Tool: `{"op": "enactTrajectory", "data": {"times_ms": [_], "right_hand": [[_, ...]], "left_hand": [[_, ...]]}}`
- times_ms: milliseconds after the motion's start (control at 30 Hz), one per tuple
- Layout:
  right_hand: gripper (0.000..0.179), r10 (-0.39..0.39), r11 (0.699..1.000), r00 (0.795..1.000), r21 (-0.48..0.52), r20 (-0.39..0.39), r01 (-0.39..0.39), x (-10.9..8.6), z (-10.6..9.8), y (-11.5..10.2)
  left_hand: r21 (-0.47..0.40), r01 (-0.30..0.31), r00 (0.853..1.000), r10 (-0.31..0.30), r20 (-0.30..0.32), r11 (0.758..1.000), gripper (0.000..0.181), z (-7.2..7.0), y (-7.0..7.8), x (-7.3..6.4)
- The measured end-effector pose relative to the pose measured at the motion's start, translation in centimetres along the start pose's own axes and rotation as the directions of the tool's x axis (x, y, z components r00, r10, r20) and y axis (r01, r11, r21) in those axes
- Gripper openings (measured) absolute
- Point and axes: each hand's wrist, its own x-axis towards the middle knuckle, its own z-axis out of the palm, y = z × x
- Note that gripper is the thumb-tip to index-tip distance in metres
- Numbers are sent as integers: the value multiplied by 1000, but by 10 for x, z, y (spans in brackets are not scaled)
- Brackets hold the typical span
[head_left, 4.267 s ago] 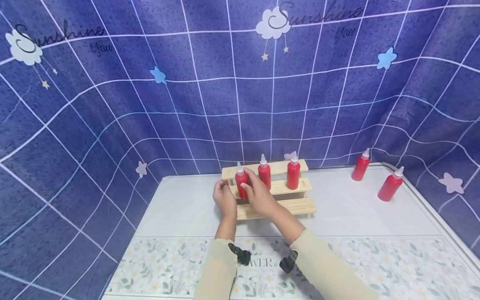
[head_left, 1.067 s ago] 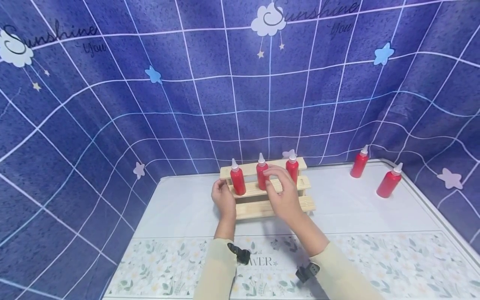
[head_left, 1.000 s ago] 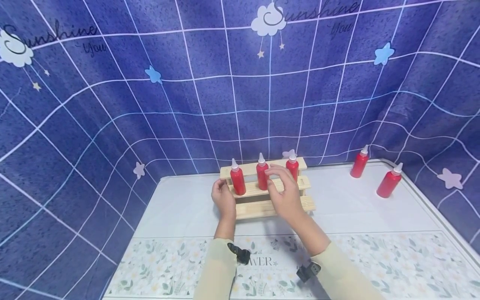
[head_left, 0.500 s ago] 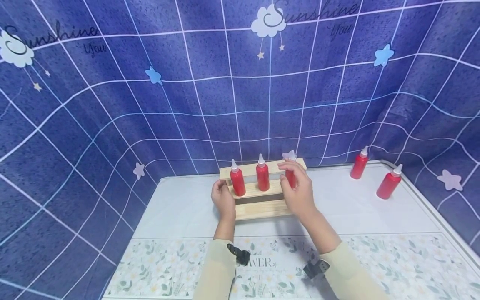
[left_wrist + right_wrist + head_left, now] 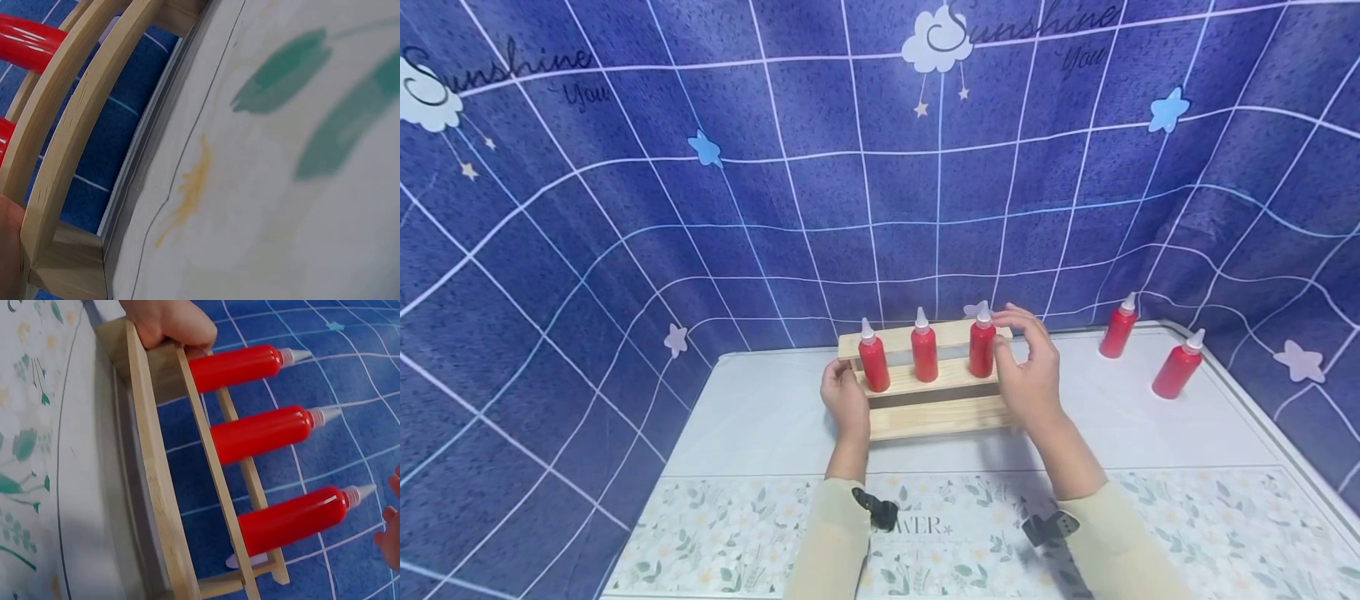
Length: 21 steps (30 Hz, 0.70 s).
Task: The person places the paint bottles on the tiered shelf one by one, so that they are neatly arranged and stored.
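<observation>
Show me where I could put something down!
The wooden front step is mostly bare, below the three red bottles. White tabletop is free left of the left grip, and between the right grip and the two other bottles. The middle step is crowded with three bottles.

Pale wooden three-step rack (image 5: 940, 418), its middle tier (image 5: 953, 375) bearing upright, white-tipped red cylindrical bottles (image 5: 926, 357) at ten, twelve, two o'clock.
</observation>
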Motion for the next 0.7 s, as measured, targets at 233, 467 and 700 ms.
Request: {"op": "enactTrajectory", "data": {"times_ms": [233,467,700], "right_hand": [[25,-22,999,998,-31,-52,20,5,-9,8],[24,11,998,996,-61,-90,-17,10,-20,13],[24,47,994,985,-90,-166,-63,15,-28,17]], "left_hand": [[-1,4,1000,-4,2,1000,24,-1,-1,1],[-16,9,1000,-9,8,1000,26,-2,-3,2],[-10,16,1000,-16,6,1000,26,-1,-3,1]]}}
